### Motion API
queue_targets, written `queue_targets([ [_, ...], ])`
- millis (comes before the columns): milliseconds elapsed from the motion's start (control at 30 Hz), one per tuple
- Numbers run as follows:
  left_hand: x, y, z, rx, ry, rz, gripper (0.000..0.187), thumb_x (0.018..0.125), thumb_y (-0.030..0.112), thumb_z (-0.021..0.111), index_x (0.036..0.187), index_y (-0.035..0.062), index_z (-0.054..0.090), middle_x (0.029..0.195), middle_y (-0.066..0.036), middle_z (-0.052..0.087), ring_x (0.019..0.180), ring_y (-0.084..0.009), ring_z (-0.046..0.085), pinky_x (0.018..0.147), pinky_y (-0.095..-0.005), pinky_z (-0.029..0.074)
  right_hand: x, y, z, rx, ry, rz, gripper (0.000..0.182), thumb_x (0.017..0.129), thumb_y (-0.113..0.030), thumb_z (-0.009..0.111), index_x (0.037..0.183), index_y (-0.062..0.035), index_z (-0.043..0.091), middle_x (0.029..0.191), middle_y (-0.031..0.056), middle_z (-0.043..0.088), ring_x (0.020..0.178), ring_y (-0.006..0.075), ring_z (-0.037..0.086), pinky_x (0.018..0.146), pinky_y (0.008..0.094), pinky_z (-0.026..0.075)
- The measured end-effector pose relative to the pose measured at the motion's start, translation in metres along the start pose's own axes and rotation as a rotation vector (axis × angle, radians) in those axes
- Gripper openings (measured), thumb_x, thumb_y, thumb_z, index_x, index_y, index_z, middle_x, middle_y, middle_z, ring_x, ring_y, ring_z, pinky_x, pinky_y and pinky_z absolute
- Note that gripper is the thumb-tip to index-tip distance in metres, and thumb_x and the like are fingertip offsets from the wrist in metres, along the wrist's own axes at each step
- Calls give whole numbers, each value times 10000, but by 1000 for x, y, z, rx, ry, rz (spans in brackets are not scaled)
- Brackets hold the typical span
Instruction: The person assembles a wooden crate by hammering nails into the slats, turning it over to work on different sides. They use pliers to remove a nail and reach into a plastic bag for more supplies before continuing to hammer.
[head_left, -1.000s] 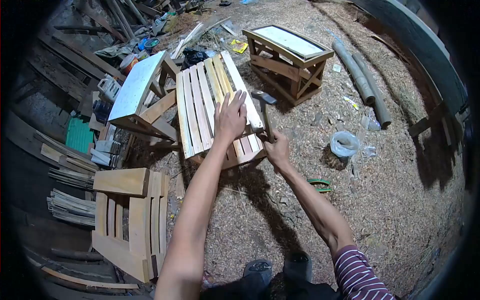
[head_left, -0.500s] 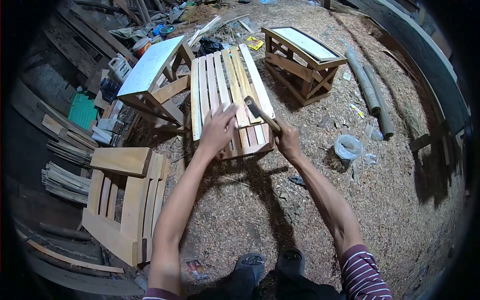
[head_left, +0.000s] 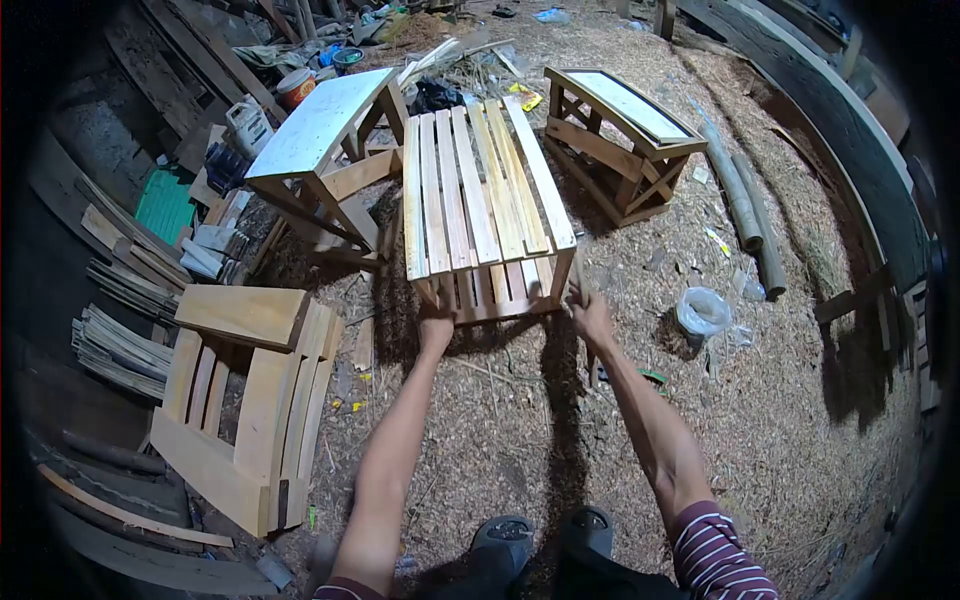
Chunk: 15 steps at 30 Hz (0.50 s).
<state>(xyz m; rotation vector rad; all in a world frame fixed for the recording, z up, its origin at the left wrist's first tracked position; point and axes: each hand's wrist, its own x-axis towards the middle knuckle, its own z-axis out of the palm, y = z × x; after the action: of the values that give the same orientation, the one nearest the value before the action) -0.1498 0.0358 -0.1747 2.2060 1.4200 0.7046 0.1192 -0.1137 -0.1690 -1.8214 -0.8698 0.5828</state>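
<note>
Your left grip (head_left: 436, 328) is at the slatted crate (head_left: 473, 190), low by its near left leg (head_left: 428, 292), your right grip (head_left: 592, 320) beside its near right leg (head_left: 562, 277); how closed, holding what, I can't tell!

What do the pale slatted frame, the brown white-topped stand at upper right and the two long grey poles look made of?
Pale slatted wooden frame: bare, apparently unfinished wood; tone varies between slats.
Brown wooden stand: darker boards, perhaps stained or aged; its flat white top may be laminate or painted board.
Two long grey poles: dull and round, perhaps bamboo, timber or plastic; unclear.
</note>
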Motion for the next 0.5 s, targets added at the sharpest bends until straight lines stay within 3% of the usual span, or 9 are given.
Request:
queue_targets([
  [33, -1, 2, 2, 0, 2, 3, 422, 909, 333, 573, 959, -86, 568, 667, -244, 595, 678, -398, 629, 637, -492, 471, -1, 2, 5, -50, -34, 43, 335, 835, -29, 591, 1169, -11, 605, 1018, 137, 689, 925, 198, 655, 802, 326, 505],
  [100, -7, 12, 5, -366, 200, -159, 423, 919, 353, 558, 936, -69, 573, 669, -223, 603, 700, -412, 626, 628, -497, 456, -3, -1, 13, -149, -53, 111, 304, 843, -90, 619, 1135, -5, 619, 984, 155, 690, 900, 225, 660, 788, 349, 502],
  [233, -2, 29, -14, -281, 150, -173, 440, 942, 395, 500, 970, -35, 588, 743, -238, 619, 828, -422, 614, 687, -469, 458, -5, -1, 31, -191, 30, 173, 277, 855, -204, 655, 1028, 12, 651, 884, 186, 687, 817, 280, 663, 737, 396, 488],
  [267, 2, 38, -21, -326, 90, -261, 473, 929, 417, 502, 965, -44, 603, 782, -264, 628, 850, -431, 610, 721, -462, 455, -6, -3, 28, -129, 21, 190, 302, 866, -231, 649, 1042, 13, 638, 838, 173, 678, 779, 270, 651, 714, 393, 485],
  [300, 1, 50, -32, -142, -19, -468, 486, 903, 425, 524, 923, -50, 624, 830, -272, 638, 861, -437, 606, 715, -464, 447, -9, -15, 23, -126, 18, 181, 302, 866, -231, 649, 1042, 13, 638, 838, 173, 678, 779, 270, 651, 714, 393, 485],
  [367, 8, 38, -25, -157, 51, -322, 428, 910, 377, 540, 923, -31, 666, 807, -270, 647, 754, -400, 635, 634, -458, 444, -14, -36, 12, -112, 16, 267, 282, 895, -213, 621, 1075, 5, 627, 836, 139, 670, 765, 234, 636, 684, 381, 485],
  [400, 11, 43, -32, -160, 63, -315, 428, 910, 377, 540, 923, -31, 666, 807, -270, 647, 754, -400, 635, 634, -458, 444, -2, 9, 22, 77, 33, 85, 282, 915, -183, 602, 1108, 24, 610, 888, 111, 669, 779, 180, 630, 676, 345, 499],
  [433, 12, 51, -42, -170, 39, -298, 470, 906, 405, 548, 889, -51, 659, 758, -282, 628, 728, -386, 639, 608, -452, 443, -1, 16, 24, 82, 39, 74, 282, 915, -183, 602, 1108, 24, 610, 888, 111, 669, 779, 180, 630, 676, 345, 499],
  [500, 18, 66, -58, -181, 26, -265, 514, 901, 433, 556, 854, -70, 653, 710, -293, 609, 702, -372, 643, 583, -446, 441, 0, 13, 22, 404, 89, 86, 307, 867, -205, 663, 1057, 33, 622, 843, 126, 681, 817, 178, 641, 741, 339, 492],
])
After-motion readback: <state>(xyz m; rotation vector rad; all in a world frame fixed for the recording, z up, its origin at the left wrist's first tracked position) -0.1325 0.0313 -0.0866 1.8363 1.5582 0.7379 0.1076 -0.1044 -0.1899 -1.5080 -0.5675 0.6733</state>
